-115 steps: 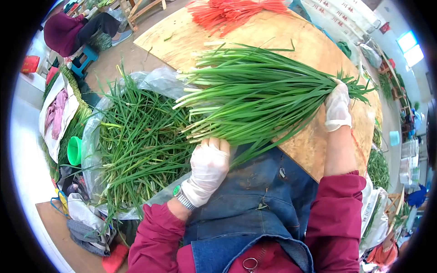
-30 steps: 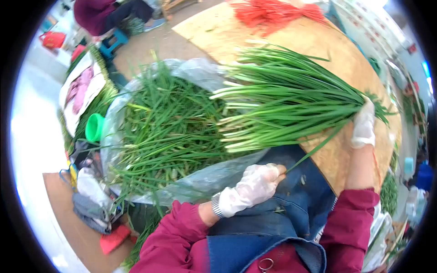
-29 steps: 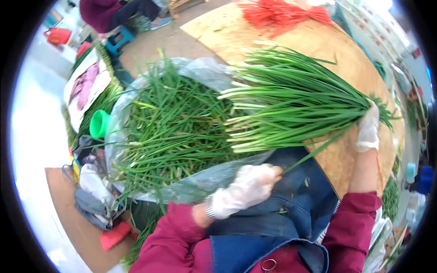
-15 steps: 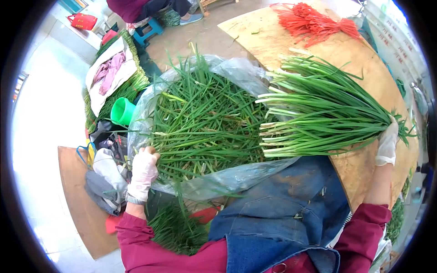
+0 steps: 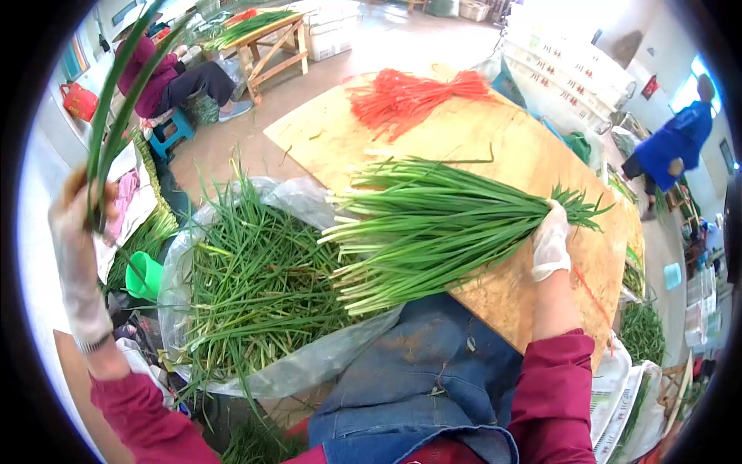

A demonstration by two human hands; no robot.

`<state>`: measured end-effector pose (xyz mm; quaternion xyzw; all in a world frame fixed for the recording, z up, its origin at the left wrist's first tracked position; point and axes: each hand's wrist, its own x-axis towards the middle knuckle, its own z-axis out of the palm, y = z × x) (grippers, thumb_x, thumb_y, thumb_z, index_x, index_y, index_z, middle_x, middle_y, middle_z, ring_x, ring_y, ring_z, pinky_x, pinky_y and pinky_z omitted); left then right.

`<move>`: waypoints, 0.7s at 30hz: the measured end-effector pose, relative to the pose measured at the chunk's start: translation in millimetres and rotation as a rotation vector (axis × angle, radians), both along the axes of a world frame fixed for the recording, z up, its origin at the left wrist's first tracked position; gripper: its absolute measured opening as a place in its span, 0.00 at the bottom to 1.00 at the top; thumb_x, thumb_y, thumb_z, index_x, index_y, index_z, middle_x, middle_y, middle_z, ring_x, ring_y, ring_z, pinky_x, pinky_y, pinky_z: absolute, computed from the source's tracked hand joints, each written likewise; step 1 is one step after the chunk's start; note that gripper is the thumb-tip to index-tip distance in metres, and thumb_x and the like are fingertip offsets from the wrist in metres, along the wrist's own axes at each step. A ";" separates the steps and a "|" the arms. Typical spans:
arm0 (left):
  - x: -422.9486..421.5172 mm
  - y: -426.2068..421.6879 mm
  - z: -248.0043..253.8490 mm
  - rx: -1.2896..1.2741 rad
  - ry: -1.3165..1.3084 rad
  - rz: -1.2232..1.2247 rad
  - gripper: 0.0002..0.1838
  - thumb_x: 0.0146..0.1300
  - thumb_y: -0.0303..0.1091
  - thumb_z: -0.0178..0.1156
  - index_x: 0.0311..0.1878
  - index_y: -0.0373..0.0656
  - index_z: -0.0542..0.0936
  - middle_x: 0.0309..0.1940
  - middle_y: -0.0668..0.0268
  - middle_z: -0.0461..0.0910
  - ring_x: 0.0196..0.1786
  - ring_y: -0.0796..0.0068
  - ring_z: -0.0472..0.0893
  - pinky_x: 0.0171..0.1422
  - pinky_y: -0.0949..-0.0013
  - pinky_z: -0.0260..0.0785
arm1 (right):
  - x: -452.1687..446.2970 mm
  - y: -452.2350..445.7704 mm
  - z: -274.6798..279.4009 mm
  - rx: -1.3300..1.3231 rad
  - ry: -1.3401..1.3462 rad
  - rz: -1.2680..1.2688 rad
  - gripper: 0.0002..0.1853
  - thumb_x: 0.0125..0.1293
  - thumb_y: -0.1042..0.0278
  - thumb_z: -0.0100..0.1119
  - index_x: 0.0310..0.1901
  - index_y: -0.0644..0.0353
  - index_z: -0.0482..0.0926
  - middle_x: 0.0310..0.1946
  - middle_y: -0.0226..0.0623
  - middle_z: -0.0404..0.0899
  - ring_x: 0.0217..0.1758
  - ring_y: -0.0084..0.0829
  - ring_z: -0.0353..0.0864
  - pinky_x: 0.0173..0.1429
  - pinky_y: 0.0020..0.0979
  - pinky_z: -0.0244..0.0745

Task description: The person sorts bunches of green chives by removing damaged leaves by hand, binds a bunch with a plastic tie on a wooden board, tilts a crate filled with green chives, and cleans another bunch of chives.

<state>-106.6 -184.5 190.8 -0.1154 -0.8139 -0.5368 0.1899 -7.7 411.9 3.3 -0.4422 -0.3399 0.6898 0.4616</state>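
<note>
My right hand (image 5: 552, 240), in a thin white glove, is closed around the leaf tips of a large bunch of garlic chives (image 5: 440, 224). The bunch lies fanned across the wooden table (image 5: 495, 325), its pale stem ends pointing left over the edge. At the far left my left hand (image 5: 81, 224), also gloved, is raised with its fingers pinching a few long garlic chive leaves (image 5: 120, 100) that stand upright. Between the hands sits a clear plastic bag (image 5: 290, 370) heaped with loose green leaves (image 5: 255, 290).
Red ties (image 5: 417, 99) lie at the table's back. A green cup (image 5: 144, 276) stands left of the bag. One person (image 5: 174, 77) sits beside a wooden bench (image 5: 270, 54); another in blue (image 5: 676, 143) stands at right. White crates (image 5: 560, 73) are stacked behind.
My left hand has risen from the bag's left edge and now holds a few leaves up. The view has swung right, bringing in the person in blue. My right hand keeps its hold.
</note>
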 end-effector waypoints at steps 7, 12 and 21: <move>-48.6 221.6 17.5 -0.079 -0.031 -0.471 0.16 0.61 0.33 0.55 0.49 0.34 0.79 0.31 0.63 0.81 0.26 0.80 0.76 0.30 0.79 0.66 | 8.1 -1.0 -4.8 -0.002 0.010 0.019 0.13 0.55 0.73 0.57 0.39 0.71 0.72 0.32 0.43 0.77 0.27 0.37 0.78 0.33 0.38 0.77; -22.3 267.3 -19.1 -0.510 0.453 -0.592 0.15 0.63 0.35 0.54 0.44 0.34 0.80 0.35 0.57 0.81 0.35 0.71 0.79 0.39 0.72 0.68 | 9.8 14.1 -21.4 -0.008 0.097 0.160 0.11 0.56 0.72 0.55 0.38 0.70 0.73 0.32 0.44 0.78 0.28 0.39 0.79 0.33 0.38 0.78; 17.2 177.8 -180.4 -0.315 -0.737 -0.402 0.20 0.61 0.42 0.59 0.48 0.34 0.80 0.35 0.61 0.82 0.38 0.74 0.77 0.46 0.69 0.68 | -4.1 -7.1 -5.0 0.032 0.028 0.071 0.11 0.57 0.74 0.55 0.41 0.68 0.74 0.35 0.43 0.79 0.33 0.37 0.81 0.36 0.36 0.80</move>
